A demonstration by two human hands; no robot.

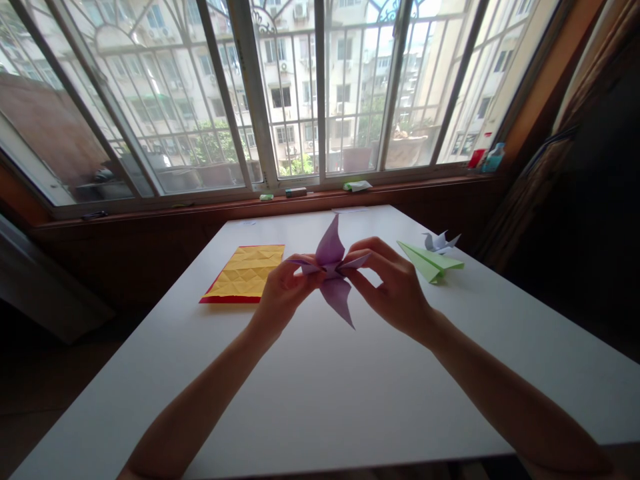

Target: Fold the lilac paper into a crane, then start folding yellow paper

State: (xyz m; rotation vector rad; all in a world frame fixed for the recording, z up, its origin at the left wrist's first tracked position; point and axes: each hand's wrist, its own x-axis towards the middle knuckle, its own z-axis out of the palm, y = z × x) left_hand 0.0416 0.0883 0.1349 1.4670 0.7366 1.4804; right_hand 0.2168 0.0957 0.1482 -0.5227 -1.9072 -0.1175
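Bright backlight from window (300, 87), wide-angle edge warping.

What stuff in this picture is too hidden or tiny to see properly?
Head view:
- Middle of the purple origami: covered by the fingers of the left hand and right hand.
- Small white origami: too small to tell its shape; partly behind the green paper plane.
- Small items on the windowsill: too tiny to name.
- Both elbows: cut off by the bottom edge.

I take this for a room in a flat: a plain white table (320, 400) stands against a dark wooden windowsill (200, 212), a wide barred window (280, 93) faces apartment blocks, and brown curtains (575, 133) hang at the right.
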